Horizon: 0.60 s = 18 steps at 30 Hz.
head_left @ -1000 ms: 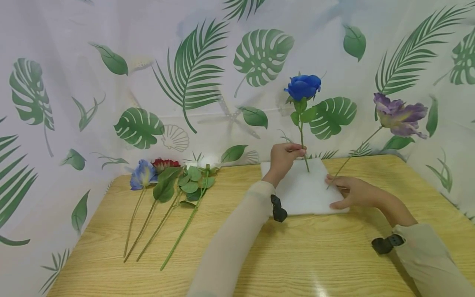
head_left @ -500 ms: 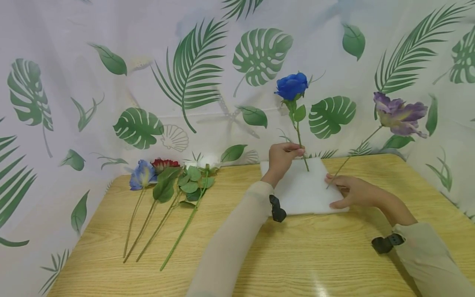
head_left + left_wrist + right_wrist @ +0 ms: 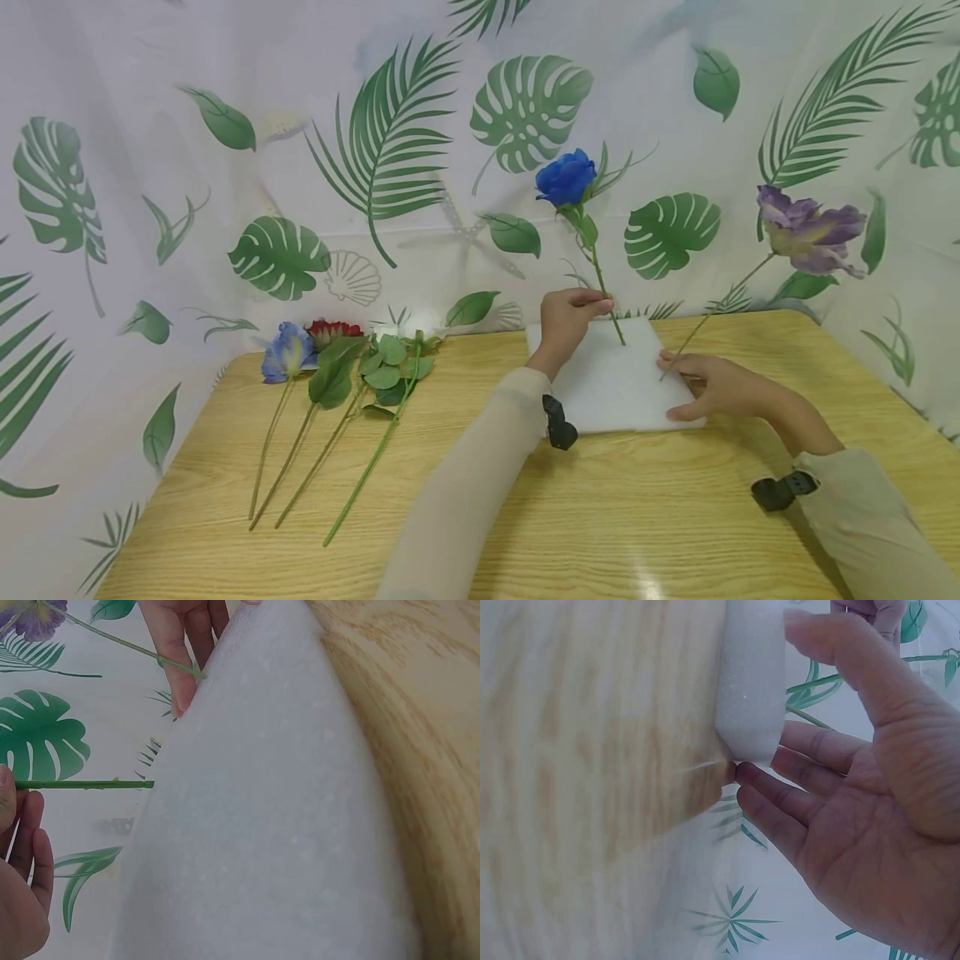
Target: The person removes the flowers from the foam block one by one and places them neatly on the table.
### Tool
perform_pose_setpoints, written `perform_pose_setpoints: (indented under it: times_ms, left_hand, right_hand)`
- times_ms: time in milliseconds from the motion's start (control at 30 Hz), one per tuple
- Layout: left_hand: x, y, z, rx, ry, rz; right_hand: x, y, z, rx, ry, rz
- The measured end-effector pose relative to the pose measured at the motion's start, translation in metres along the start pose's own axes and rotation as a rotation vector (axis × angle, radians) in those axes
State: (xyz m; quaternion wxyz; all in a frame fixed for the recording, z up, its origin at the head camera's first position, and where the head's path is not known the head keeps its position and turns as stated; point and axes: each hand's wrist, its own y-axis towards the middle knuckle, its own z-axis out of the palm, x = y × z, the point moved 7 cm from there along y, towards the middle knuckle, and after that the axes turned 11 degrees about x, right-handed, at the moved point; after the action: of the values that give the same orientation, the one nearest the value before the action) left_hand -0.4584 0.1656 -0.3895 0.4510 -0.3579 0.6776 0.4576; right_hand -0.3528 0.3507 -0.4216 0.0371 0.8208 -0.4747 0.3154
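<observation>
Thumb and fingers of my left hand (image 3: 564,325) pinch the green stem of a blue artificial rose (image 3: 566,177), which leans left. In the left wrist view the stem's (image 3: 90,784) lower end meets the surface of a white foam block (image 3: 603,387). My right hand (image 3: 723,388) holds the block's right side; the right wrist view has its thumb and fingers around the foam edge (image 3: 751,690). Beside the right fingertips, a purple artificial flower (image 3: 810,229) stands with its stem end at the foam, slanting right.
Left on the wooden table (image 3: 630,517) lie several artificial flowers side by side: a light blue one (image 3: 288,354), a red one (image 3: 335,332) and leafy green stems (image 3: 384,379). A leaf-patterned cloth (image 3: 420,192) hangs behind the table's back edge.
The blue rose's bloom has tilted left while its stem end stays about the same place on the foam. My left hand has shifted slightly left; the right hand is unmoved.
</observation>
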Motion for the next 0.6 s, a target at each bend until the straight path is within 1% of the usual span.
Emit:
perform_pose_setpoints:
  times_ms: [167,400,600]
  left_hand:
    - [0.001,-0.001,-0.003,-0.02,-0.016,0.014]
    - [0.001,-0.001,-0.012,-0.06,-0.048,0.031]
    - [-0.005,0.0,-0.021,-0.054,-0.088,0.069]
  right_hand:
    - [0.001,0.001,0.0,0.001,0.001,-0.01]
    - [0.002,0.002,0.0,-0.001,0.0,-0.008]
    - [0.004,0.001,0.001,0.005,0.009,-0.014]
